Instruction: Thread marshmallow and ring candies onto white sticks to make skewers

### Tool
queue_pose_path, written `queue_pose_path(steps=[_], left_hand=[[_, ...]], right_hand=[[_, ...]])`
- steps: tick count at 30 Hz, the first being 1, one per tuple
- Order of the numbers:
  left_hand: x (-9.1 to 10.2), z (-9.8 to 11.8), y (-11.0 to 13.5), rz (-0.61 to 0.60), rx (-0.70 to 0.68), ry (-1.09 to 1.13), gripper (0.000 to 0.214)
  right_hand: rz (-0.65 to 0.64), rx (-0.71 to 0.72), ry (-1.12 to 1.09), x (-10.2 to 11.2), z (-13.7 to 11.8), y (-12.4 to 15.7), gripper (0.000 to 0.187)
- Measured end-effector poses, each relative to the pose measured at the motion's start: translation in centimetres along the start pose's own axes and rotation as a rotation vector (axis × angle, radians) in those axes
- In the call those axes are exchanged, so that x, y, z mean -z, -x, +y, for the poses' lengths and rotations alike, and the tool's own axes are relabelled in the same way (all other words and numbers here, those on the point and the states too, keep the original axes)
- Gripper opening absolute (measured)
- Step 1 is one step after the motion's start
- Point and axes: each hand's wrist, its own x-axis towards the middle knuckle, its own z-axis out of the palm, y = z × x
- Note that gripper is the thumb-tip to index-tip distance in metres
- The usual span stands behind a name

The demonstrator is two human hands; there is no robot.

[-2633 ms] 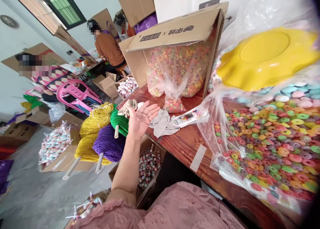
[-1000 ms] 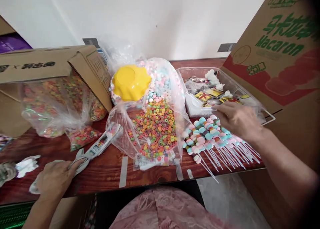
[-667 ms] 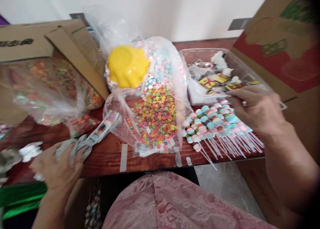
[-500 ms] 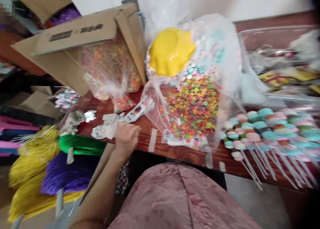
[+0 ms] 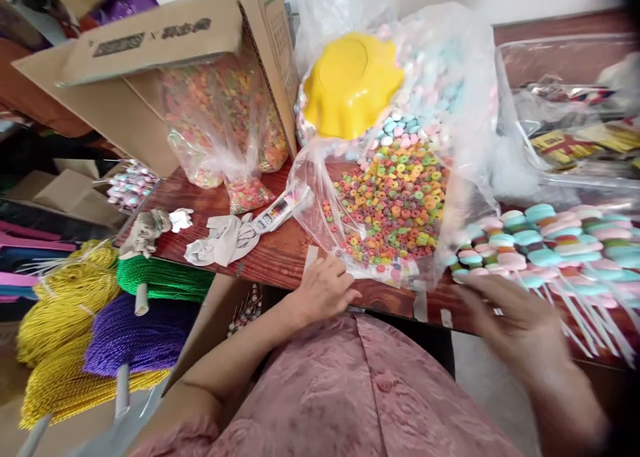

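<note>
My left hand point(image 5: 325, 287) rests at the table's front edge, its fingers curled in. What it holds, if anything, is hidden. Just beyond it lies a clear bag point(image 5: 313, 207) with ring-shaped candies point(image 5: 400, 204) in orange, green, yellow and red. My right hand point(image 5: 515, 324), blurred by motion, hovers over the edge at the right, fingers stretched out and apart, with nothing visible in its grasp. It partly covers several skewers of pastel candies point(image 5: 545, 254) on white sticks. An upside-down yellow scalloped bowl point(image 5: 353, 84) sits on a large bag of pastel candies point(image 5: 435, 87).
A cardboard box point(image 5: 165, 40) at the back left holds bagged ring candies point(image 5: 215, 104). Pale gloves point(image 5: 223, 237) and a printed wrapper point(image 5: 283, 207) lie before it. Cord bundles point(image 5: 137, 334) hang lower left. A clear tub point(image 5: 560, 170) with packets stands back right.
My left hand has moved right along the table edge, away from the gloves. My right hand has come into view beside the candy skewers.
</note>
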Motion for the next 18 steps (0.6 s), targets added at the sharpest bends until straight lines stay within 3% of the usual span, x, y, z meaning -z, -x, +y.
queue_pose_path(steps=[3,5,10,14,18], left_hand=[[-0.5,0.7,-1.5,0.054,-0.003,0.012,0.026],[-0.6,1.0,-2.3,0.059,-0.023,0.058,0.024],[-0.6,2.2,-2.8,-0.051,-0.203,0.129,0.023],[-0.1,1.7,-2.8,0.009,-0.084,0.016,0.015],[0.7,-0.4,-2.9,-0.047,0.017,-0.076,0.017]], right_hand=[[-0.192,0.187,0.234,-1.9,-2.2,0.2,0.027],[-0.25,0.195,0.366,-2.7,-2.7,-0.2,0.031],[-0.288,0.169,0.527,-3.0,-1.7,-1.4,0.015],[-0.241,0.194,0.477,-2.2,-1.0,-2.1,0.02],[-0.249,0.126,0.478,-0.9,-1.0,-3.5,0.021]])
